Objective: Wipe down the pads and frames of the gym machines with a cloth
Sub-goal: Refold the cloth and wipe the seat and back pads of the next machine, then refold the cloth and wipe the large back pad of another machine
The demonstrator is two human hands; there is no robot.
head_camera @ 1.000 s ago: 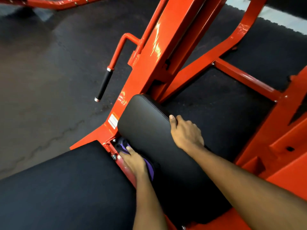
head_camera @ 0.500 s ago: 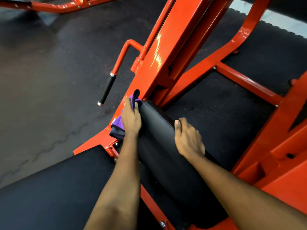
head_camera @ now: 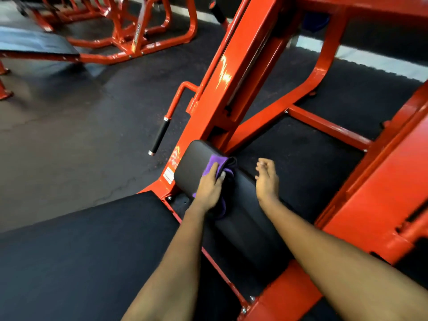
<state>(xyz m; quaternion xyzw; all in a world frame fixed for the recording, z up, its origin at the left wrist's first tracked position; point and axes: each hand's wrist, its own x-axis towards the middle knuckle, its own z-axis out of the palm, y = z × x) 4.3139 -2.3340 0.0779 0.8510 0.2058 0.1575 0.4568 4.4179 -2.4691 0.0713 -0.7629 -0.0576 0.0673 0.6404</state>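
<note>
A black shoulder pad (head_camera: 192,163) sits at the foot of the orange machine frame (head_camera: 231,72). My left hand (head_camera: 208,188) grips a purple cloth (head_camera: 214,164) and holds it on top of the pad near its upper end. Part of the cloth hangs out under my palm. My right hand (head_camera: 266,179) hovers just off the pad's right edge with loosely curled fingers and holds nothing. A large black back pad (head_camera: 81,251) lies at the lower left.
A black-gripped handle (head_camera: 159,135) on an orange bar juts out left of the pad. Orange side frame (head_camera: 382,193) rises close on the right. Another orange machine (head_camera: 139,31) and a bench (head_camera: 34,45) stand at the back left on dark rubber floor (head_camera: 69,135).
My left hand swept the cloth from the pad's lower left side up its left edge and onto the top. My right hand lifted off the pad's right edge.
</note>
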